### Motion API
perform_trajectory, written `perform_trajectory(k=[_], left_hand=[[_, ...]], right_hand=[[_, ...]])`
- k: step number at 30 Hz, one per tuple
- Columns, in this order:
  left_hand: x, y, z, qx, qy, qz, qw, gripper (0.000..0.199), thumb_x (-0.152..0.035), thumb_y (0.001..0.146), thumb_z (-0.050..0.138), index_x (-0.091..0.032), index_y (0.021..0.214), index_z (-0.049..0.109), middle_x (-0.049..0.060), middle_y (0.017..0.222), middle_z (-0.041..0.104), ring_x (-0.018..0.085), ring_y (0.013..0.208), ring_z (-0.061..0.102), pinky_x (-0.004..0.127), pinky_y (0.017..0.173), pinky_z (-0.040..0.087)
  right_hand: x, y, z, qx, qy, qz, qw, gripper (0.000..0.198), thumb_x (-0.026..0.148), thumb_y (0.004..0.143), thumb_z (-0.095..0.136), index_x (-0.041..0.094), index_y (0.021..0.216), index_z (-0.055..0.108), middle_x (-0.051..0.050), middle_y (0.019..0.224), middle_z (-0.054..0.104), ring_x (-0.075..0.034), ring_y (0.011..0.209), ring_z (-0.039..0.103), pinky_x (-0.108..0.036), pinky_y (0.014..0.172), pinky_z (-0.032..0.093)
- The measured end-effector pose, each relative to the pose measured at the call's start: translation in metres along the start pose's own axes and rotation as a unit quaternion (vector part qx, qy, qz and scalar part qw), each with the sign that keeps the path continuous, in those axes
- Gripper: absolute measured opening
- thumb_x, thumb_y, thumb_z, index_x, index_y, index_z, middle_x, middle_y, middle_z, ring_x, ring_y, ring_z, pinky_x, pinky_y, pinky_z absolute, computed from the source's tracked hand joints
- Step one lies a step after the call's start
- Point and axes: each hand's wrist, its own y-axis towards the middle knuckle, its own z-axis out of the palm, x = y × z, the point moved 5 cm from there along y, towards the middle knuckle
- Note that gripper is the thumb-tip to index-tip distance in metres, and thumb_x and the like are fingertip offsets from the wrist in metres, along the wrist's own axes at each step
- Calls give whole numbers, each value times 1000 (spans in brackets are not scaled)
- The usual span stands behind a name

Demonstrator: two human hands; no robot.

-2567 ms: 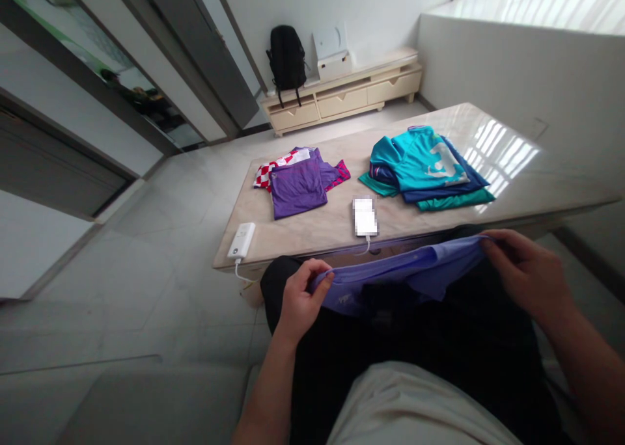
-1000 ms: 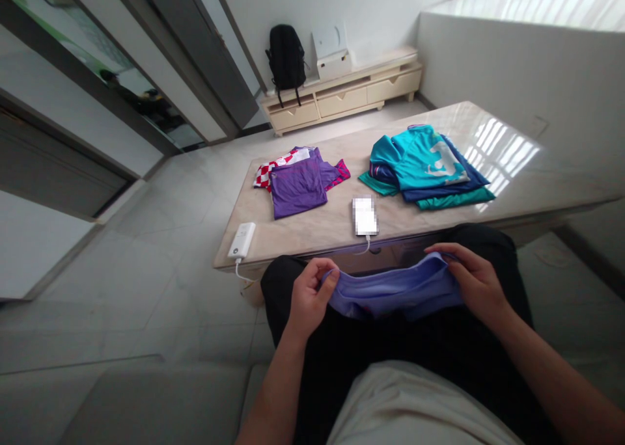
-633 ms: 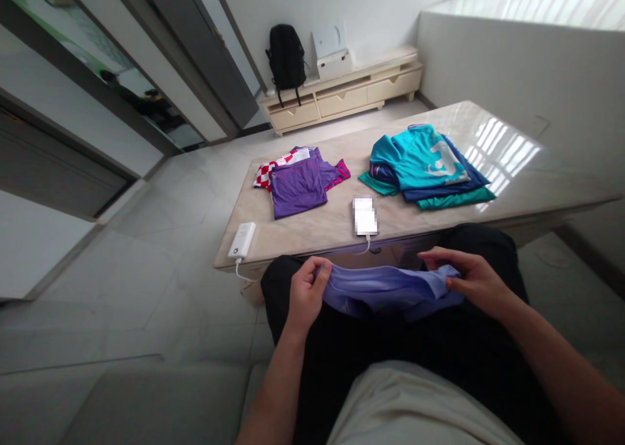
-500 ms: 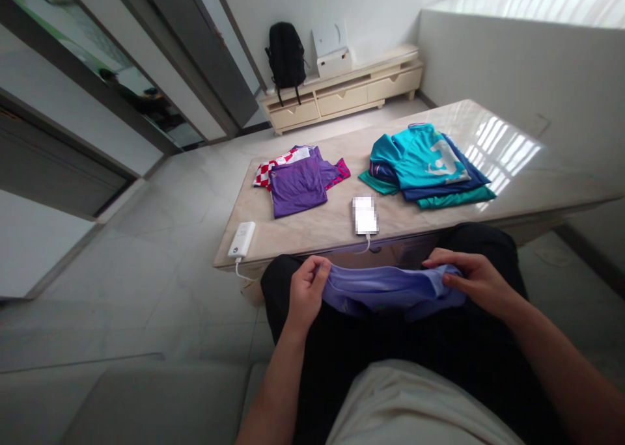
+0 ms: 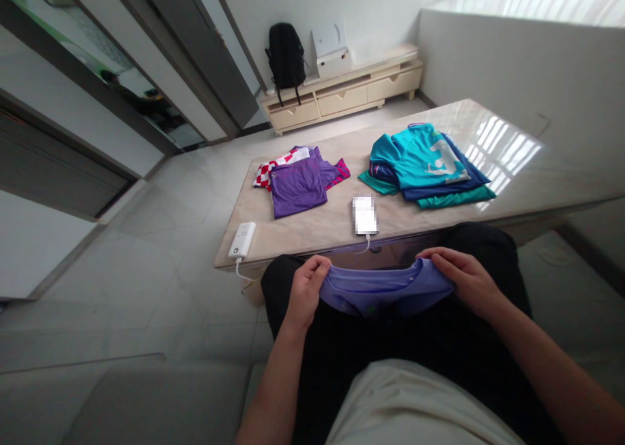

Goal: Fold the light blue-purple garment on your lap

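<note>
A light purple shirt (image 5: 375,292) is stretched between my hands above my lap, its collar edge facing up. My left hand (image 5: 307,289) pinches the shirt's left end between thumb and fingers. At the other end, my right hand (image 5: 463,279) grips it with the thumb on top. The lower part of the shirt hangs toward my dark trousers and is partly hidden. Past my knees, a purple folded shirt (image 5: 299,188) lies on a red-and-white checked shirt (image 5: 263,174). To its right is a stack with a turquoise shirt (image 5: 422,155) on top.
The marble-patterned table (image 5: 312,233) stands before my knees. On it lie a white power bank (image 5: 242,239) with a cable and a blurred-out phone (image 5: 365,215), also cabled. Farther back, a black backpack (image 5: 286,54) and a white box (image 5: 333,63) rest on a low cabinet (image 5: 342,100).
My right hand has shifted its hold along the shirt's edge, and its thumb now presses nearer the fingers. The collar is pulled straighter. My left hand has barely moved.
</note>
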Motion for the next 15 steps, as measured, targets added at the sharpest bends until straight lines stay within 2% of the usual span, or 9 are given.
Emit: perform_trajectory(k=[2, 5, 9, 12, 15], left_hand=[[2, 2, -1, -4, -20, -12, 1000, 37, -50, 89, 76, -15, 83, 66, -4, 68, 53, 7, 61, 43, 16, 57, 35], [5, 3, -2, -11, -45, -21, 999, 37, -49, 88, 77, -15, 83, 65, -5, 68, 53, 7, 59, 44, 16, 57, 36], [3, 3, -5, 2, -28, -14, 1000, 37, -51, 90, 77, -15, 84, 67, -4, 68, 57, 7, 59, 48, 16, 57, 38], [-10, 4, -9, 81, 54, 10, 995, 35, -49, 87, 81, -17, 98, 74, 0, 82, 70, 10, 69, 59, 18, 64, 44], [-30, 4, -12, 175, 182, 48, 966, 45, -37, 78, 91, -22, 118, 77, 4, 108, 78, 17, 96, 70, 22, 83, 51]], right_hand=[[-2, -1, 2, 33, 21, 9, 999, 51, 61, 81, 80, 20, 110, 80, -7, 93, 77, -14, 74, 66, -22, 63, 49], [1, -2, 5, 72, -5, 5, 997, 55, 53, 70, 92, 19, 111, 80, -7, 93, 77, -18, 79, 68, -24, 69, 53], [14, 0, 5, 70, -110, -39, 991, 44, 56, 76, 86, 15, 90, 79, -7, 86, 74, -18, 78, 65, -26, 68, 51], [29, 4, -3, 52, -179, -76, 980, 44, 58, 85, 77, 14, 91, 78, -7, 87, 74, -19, 80, 65, -27, 71, 50], [47, 9, -16, 54, -266, -108, 956, 44, 58, 90, 72, 15, 96, 80, -8, 90, 78, -21, 82, 69, -28, 75, 51]])
